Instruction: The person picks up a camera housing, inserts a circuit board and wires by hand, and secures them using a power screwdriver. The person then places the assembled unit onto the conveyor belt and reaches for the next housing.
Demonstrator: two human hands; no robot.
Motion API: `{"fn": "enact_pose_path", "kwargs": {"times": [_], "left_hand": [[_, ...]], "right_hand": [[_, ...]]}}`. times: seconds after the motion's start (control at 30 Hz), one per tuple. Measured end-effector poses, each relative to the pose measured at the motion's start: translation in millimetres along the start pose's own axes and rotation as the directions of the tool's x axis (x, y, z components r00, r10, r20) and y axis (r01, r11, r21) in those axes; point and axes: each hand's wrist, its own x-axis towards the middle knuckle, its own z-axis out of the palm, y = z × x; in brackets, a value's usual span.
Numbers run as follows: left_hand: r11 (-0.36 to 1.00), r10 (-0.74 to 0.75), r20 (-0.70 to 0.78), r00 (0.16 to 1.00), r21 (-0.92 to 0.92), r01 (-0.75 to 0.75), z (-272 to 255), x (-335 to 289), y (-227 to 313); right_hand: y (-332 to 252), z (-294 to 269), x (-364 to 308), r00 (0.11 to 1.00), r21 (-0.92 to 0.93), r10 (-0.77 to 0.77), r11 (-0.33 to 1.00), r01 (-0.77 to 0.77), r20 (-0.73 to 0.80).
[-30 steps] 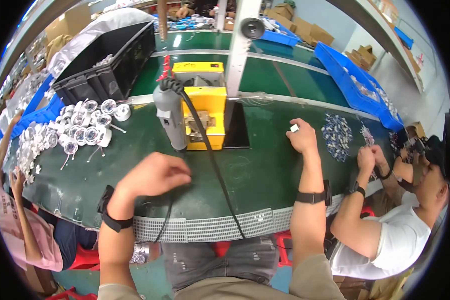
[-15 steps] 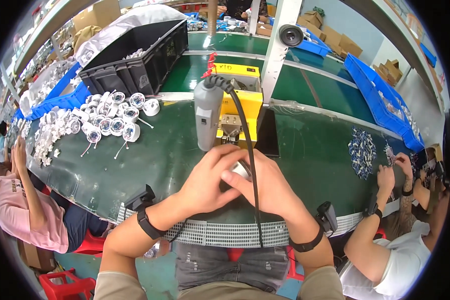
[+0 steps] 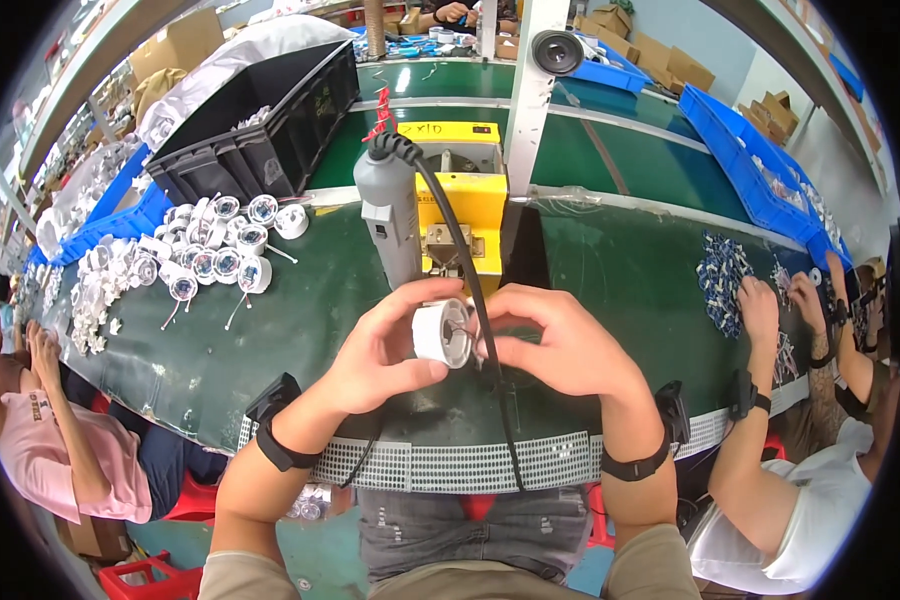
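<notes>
The right hand [image 3: 567, 342] is partly hidden by the cord [image 3: 490, 345]; inside the white part [image 3: 434, 333], fine detail cannot be told. At right, a co-worker [image 3: 822, 495] is cut off.

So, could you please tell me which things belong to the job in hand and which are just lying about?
Belonging, most likely:
white round housing, in left hand, right hand at its open side
similar white parts, piled left
possibly yellow machine

Seemingly lying about:
cardboard boxes
red stool

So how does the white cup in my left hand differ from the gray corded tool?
The white cup is short and round; the gray corded tool is long and narrow. The cup is tipped sideways, its open end toward your right hand; the tool is nearly upright.
</notes>
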Motion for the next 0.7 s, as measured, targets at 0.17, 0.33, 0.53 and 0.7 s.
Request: {"fn": "enact_pose_path", "kwargs": {"times": [0.17, 0.33, 0.53, 0.7], "left_hand": [[0.997, -0.079, 0.016, 0.997, -0.013, 0.079, -5, 0, -3], [0.969, -0.08, 0.056, 0.995, -0.228, 0.09, -2, 1, 3], [0.849, -0.186, 0.05, 0.981, -0.495, 0.186, -7, 2, 1], [0.907, -0.211, -0.036, 0.977, -0.381, 0.182, -3, 3, -4]], "right_hand": [[11, 7, 1, 0.992, 0.392, 0.123, 0.912, -0.122, 0.024], [7, 20, 6, 0.989, 0.576, 0.058, 0.817, 0.034, -0.14], [13, 17, 4, 0.996, 0.416, -0.048, 0.906, 0.077, -0.08], [5, 21, 4, 0.988, 0.081, -0.077, 0.993, 0.088, -0.134]]}}
